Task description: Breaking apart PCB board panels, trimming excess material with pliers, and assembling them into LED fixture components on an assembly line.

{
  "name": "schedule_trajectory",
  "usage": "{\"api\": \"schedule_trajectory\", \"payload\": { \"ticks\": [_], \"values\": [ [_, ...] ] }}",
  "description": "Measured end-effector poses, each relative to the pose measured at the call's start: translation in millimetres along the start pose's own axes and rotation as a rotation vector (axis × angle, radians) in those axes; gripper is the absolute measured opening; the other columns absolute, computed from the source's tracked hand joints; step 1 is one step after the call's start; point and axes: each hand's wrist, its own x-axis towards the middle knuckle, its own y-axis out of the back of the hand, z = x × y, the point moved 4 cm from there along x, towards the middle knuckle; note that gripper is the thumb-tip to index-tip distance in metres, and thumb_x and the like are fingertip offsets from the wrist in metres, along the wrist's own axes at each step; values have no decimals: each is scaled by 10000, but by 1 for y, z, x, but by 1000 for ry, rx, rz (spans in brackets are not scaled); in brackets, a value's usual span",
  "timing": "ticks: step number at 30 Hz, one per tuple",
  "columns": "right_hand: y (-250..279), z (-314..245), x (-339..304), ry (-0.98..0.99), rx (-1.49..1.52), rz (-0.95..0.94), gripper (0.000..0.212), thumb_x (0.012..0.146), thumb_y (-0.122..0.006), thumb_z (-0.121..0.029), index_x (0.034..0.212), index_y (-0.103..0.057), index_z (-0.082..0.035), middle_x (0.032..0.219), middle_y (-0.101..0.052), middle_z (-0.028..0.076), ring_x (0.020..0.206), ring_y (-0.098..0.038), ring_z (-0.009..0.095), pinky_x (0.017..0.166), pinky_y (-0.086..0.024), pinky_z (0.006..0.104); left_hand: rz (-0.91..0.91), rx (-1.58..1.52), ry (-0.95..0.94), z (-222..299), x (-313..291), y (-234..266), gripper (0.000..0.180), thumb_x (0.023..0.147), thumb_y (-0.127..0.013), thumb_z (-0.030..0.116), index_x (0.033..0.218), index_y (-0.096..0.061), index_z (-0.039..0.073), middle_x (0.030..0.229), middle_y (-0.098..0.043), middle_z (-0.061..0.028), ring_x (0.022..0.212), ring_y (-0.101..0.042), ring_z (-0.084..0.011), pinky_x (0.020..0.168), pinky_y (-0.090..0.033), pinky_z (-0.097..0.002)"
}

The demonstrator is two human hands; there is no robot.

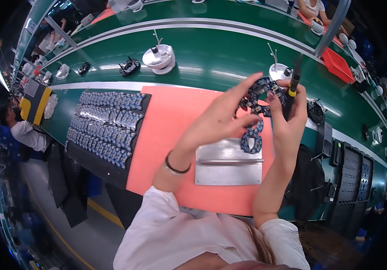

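Far left, a person in a white top point(30, 135) sits beside the green bench point(211, 49). A yellow and dark grey box point(36, 102) stands near clear wrapping point(51, 106). Next, a black tray point(95, 163) carries four rows of blue circuit boards point(105, 118), its right edge against an orange-pink mat point(171, 110). Behind the mat are a black part point(129, 66) and a white housing point(159, 58) with upright wires.

The left hand point(222, 114), raised over the mat, pinches the left edge of a dark blue board piece point(264, 95) between thumb and fingers. Below it is a ring-shaped blue board point(251, 141), overlapping a metal plate point(220, 173) with a crossbar in this view; whether it touches the plate cannot be determined.

The right hand point(289, 114) presses its thumb on the board piece's right side, its fingers curled round a black tool point(296, 76) with a yellow band, point upward. Further right are a red bin point(337, 65) and black racks point(350, 173).
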Motion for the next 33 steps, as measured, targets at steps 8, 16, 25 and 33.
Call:
{"api": "schedule_trajectory", "payload": {
  "ticks": [8,16,25,33],
  "values": [
    [-7,-6,0,-23,-120,-94,251,918,-639,-29,1158,-572,2,952,-643,39,818,-596,69,725,-465,215,111,187,-3,-8,7,1,820,678,-888,323,1300,-414,78,934,-682,-128,777,-688,-274,681,-528,-355],
    [-15,-2,2,-63,-75,-218,190,934,-635,-58,1096,-562,9,833,-610,11,746,-541,47,639,-428,201,231,141,-45,-22,6,25,793,665,-897,341,1239,-437,47,846,-678,-99,636,-650,-200,586,-498,-299],
    [-15,10,-1,-79,190,-351,208,941,-632,-46,1123,-546,6,926,-603,27,800,-563,79,676,-450,229,-29,-653,60,-22,0,9,511,710,-753,15,1143,-484,44,953,-571,-2,617,-465,-8,537,-337,-195],
    [-10,16,3,-131,101,-311,216,942,-630,-52,1137,-555,5,896,-598,23,792,-579,79,678,-447,217,243,-388,101,-33,-8,41,615,987,-376,644,1052,-520,50,624,-453,35,484,-377,-29,421,-266,-209]
  ]
}}
